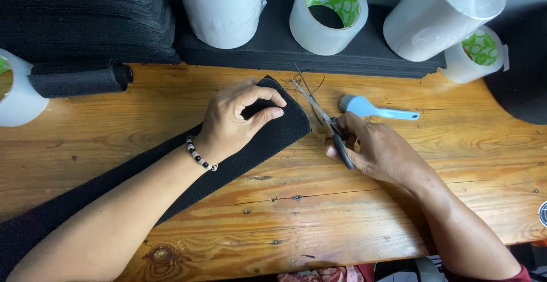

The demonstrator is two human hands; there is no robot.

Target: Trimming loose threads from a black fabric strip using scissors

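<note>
From the head view, we judge the main risk to be the open blades of the scissors (322,114) sitting just beside the black fabric strip (250,145): if our left hand (236,123) lets the strip creep, the cut could wander or nick a fingertip. That hand presses on the strip's rounded end, its grip curled, fingers arched and thumb down on the cloth. The strip runs across the wooden tabletop (319,213) from the centre towards 8 o'clock. Our right hand (376,151), at 3 o'clock of the strip's end, has its grip clenched around the dark scissor handles, blades pointing to 11 o'clock. A blue brush (370,108) lies just beyond, and tape rolls (329,14) stand at 12 o'clock.
</note>
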